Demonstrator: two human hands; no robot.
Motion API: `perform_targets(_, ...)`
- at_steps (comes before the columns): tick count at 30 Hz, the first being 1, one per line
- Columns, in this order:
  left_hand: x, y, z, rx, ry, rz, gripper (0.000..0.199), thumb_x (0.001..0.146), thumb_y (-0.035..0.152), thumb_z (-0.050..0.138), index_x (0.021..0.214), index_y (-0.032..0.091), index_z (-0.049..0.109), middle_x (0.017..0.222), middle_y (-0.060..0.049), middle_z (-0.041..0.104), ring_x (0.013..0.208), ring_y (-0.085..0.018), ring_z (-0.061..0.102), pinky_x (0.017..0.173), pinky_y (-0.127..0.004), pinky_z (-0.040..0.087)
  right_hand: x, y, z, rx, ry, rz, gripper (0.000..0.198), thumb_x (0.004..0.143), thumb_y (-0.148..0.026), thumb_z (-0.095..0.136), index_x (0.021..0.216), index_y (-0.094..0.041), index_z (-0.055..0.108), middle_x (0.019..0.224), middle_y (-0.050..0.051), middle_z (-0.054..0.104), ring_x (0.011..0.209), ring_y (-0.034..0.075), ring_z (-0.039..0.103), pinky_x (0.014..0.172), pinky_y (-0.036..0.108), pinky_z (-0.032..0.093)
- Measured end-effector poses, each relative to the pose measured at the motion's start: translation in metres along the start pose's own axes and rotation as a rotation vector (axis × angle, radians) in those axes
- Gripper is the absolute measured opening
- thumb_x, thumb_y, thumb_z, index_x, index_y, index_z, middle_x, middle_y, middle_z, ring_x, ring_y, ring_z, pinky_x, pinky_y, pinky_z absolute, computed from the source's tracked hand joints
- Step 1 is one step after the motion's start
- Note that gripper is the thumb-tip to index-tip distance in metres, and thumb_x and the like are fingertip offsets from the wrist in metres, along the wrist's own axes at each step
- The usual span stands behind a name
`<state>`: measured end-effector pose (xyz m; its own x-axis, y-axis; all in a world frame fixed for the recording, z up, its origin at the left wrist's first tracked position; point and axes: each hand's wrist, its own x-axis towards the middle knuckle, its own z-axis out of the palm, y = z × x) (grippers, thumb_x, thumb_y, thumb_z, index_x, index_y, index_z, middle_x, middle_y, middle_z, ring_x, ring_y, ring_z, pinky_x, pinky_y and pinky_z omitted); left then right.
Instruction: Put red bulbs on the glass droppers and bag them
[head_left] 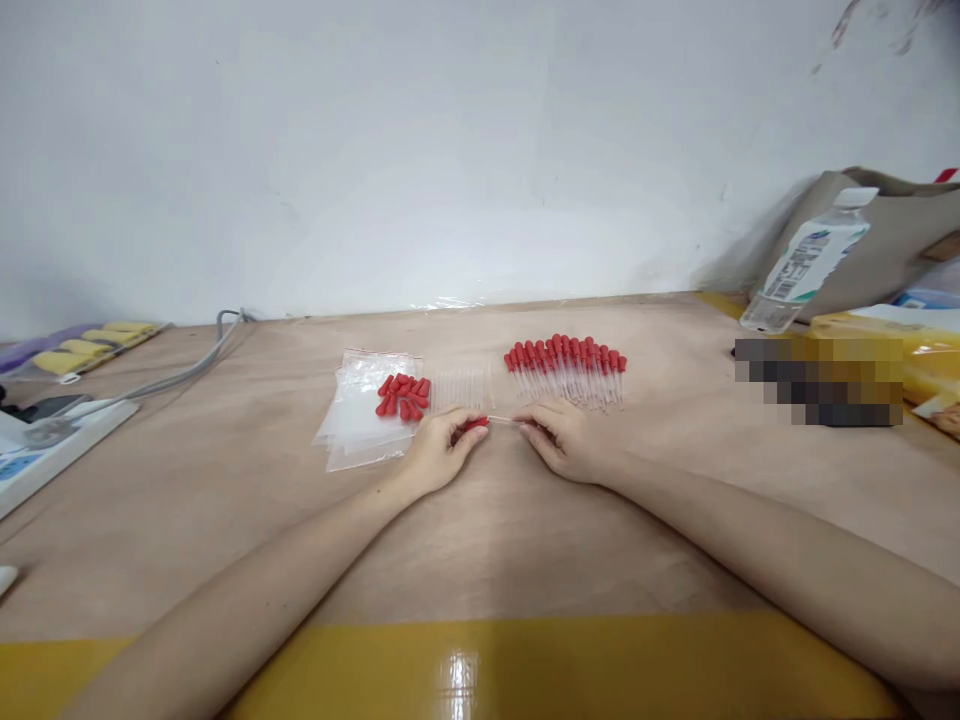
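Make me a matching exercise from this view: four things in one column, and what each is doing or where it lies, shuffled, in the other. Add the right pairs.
Column one
1. Left hand
2. Assembled droppers
3. Right hand
4. Loose red bulbs

Column two
A. Holding a thin clear tube
B. Heaped on clear zip bags
C. Holding a single red bulb
D. Lined up, red ends farthest from the person

Pairs: 1-C, 2-D, 3-A, 4-B
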<state>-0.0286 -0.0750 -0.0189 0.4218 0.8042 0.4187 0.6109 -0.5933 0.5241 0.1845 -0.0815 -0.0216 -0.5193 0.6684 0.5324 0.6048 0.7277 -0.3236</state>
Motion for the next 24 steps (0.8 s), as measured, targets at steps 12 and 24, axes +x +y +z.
perform_targets(12, -0.004, -0.003, 0.002, -0.148, -0.079, -0.026, 0.023, 0.085, 0.032, 0.048, 0.085, 0.016, 0.065, 0.064, 0.000, 0.061, 0.055, -0.011, 0.054, 0.053, -0.021, 0.042, 0.004, 0.006, -0.002, 0.146, -0.121, 0.055, 0.020, 0.087, -0.024, 0.046, 0.090, -0.020, 0.065, 0.081, 0.001, 0.067, 0.070, 0.012, 0.056, 0.076, 0.029, 0.035)
perform_targets(24, -0.005, 0.004, 0.002, -0.010, -0.091, 0.076, 0.018, 0.084, 0.028, 0.052, 0.091, 0.020, 0.067, 0.083, -0.002, 0.069, 0.073, -0.015, 0.061, 0.067, -0.025, 0.047, -0.005, 0.007, 0.002, -0.200, -0.093, -0.094, 0.029, 0.089, -0.023, 0.037, 0.093, -0.020, 0.065, 0.076, 0.005, 0.063, 0.067, 0.015, 0.052, 0.070, 0.030, 0.031)
